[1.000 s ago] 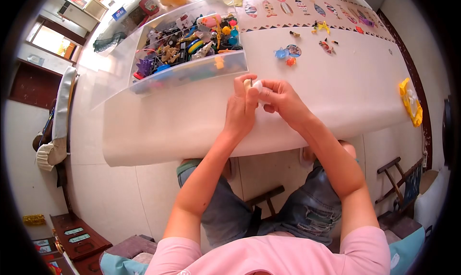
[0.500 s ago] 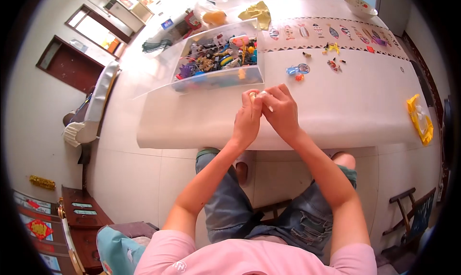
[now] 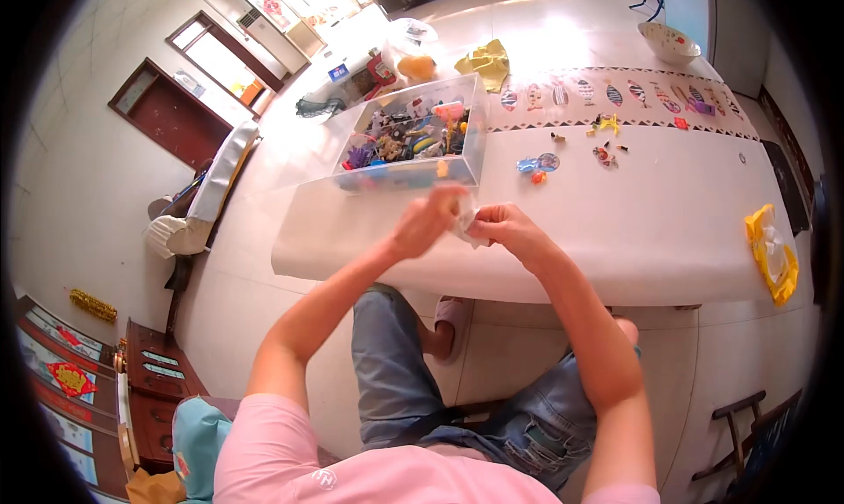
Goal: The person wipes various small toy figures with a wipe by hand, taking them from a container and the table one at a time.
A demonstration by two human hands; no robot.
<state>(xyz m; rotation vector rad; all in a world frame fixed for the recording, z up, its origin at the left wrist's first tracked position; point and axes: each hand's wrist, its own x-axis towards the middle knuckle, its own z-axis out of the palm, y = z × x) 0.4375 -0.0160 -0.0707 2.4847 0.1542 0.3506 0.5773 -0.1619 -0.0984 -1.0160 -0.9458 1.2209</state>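
White tissue (image 3: 469,230), thin and crumpled, hangs between the person's two hands over the near part of the pale table (image 3: 369,240), just in front of the toy bin's nearest corner. The right hand (image 3: 517,229) has it pinched: the thumb and forefinger are pressed together on its lower edge, the other fingers curl under toward the palm, and the knuckles face up. The right forearm (image 3: 576,306) slopes from the elbow up and inward to the wrist, with the elbow out to the side of the body.

The left hand (image 3: 424,225) is smeared by blur. Its fingers bend over and point toward the right hand, with the fingertips at the tissue's upper left side. Something small and yellowish seems to show there, but I cannot tell whether the fingers are clamped on it or on the tissue. The left forearm (image 3: 338,284) comes in at a flatter slant than the right, its elbow bent and wide of the trunk. Both hands are raised in front of the knees, close together, the left a little higher in view.

Beyond them sits the clear plastic bin (image 3: 426,177) full of small toys (image 3: 404,142). A blue toy (image 3: 527,165) and an orange toy (image 3: 538,178) lie farther right, and a yellow packet (image 3: 775,271) rests at the table's right end.
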